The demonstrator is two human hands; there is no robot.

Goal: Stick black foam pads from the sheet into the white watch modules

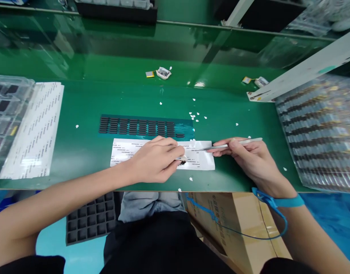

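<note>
My left hand (160, 159) pinches a small white and dark part (182, 160) above a white printed sheet (203, 161) at the table's front. My right hand (249, 156) holds metal tweezers (246, 141), whose tips point left over the sheet's right part. The tweezer tips are apart from the small part. Just behind the sheet lies a blue-green strip (184, 125) with rows of small black pieces (135, 126). A blue band circles my right wrist.
Small white bits (192, 116) are scattered on the green table (232, 171). Two white devices with batteries (163, 73) lie behind. Stacked clear trays (323, 133) stand right; clear boxes (9, 91) and printed sheets (35, 129) are left. A white post (308, 66) slants at the right.
</note>
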